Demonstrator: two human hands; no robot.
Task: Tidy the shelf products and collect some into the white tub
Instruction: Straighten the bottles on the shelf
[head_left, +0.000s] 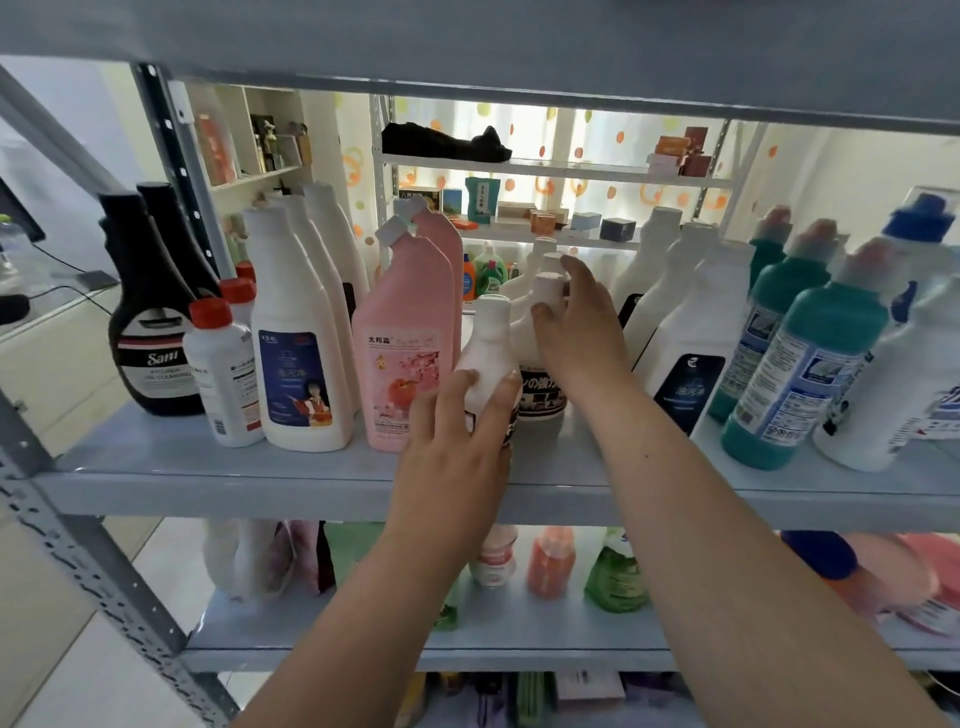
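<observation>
The front white bottle (488, 338) is gripped low on its body by the left hand (457, 452), with the thumb on one side and the fingers curled round the other. It is held at the front edge of the grey shelf (208, 467); whether its base rests on the board cannot be told, as the hand covers it. Just beyond that hand, the second white bottle (548, 291) is held at the neck by the right hand (582, 322), the thumb pressed to its shoulder and the fingers curled past the cap. More bottles of the same kind are ranked beyond the right fingertips. To the left of the left hand, almost touching it, pink bottles (405, 364) are stood upright, then tall white bottles (296, 322), red-capped bottles (223, 364) and black bottles (150, 322). To the right of the right hand, dark-labelled white bottles (691, 322) and teal bottles (800, 364) are lined up. Under both forearms, blurred containers are seen on a lower shelf (363, 657).
</observation>
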